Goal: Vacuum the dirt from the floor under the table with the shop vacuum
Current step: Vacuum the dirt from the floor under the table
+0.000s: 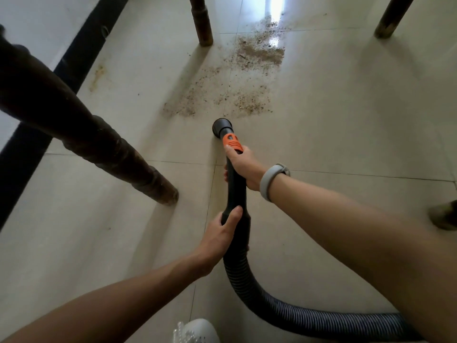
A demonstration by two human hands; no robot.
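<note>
A black vacuum wand with an orange collar points away from me at the tiled floor. Its round black nozzle sits low over the tiles, just short of the brown dirt that spreads in patches toward the far table legs. My right hand grips the wand just behind the orange collar. My left hand grips the wand's lower end where the ribbed hose joins it. The hose curves off to the right under my right arm.
Dark wooden table legs stand around the dirt: one near left, one far centre, one far right, one at the right edge. A black skirting strip runs along the left wall. A white shoe shows at the bottom.
</note>
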